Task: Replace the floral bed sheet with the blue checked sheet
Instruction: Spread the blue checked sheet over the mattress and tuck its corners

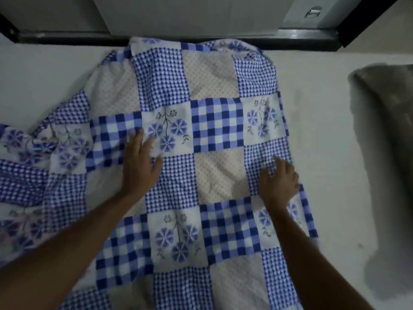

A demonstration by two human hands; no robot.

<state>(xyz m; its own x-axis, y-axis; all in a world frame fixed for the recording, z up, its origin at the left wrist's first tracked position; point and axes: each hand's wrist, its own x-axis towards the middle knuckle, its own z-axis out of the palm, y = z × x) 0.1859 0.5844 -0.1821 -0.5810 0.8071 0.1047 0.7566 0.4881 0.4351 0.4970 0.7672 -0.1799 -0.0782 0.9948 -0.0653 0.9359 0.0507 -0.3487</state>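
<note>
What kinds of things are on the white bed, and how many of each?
Hands: 2 (left hand, right hand)
Sheets: 1 (blue checked sheet)
Bundles: 1 (grey pillow-like bundle)
Total: 4

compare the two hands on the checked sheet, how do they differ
The left hand lies flat, fingers straight; the right hand has its fingers bent, tips down. The left hand sits midway across the blue checked sheet, by a flower square; the right hand is near its right edge. Both rest on it.
</note>
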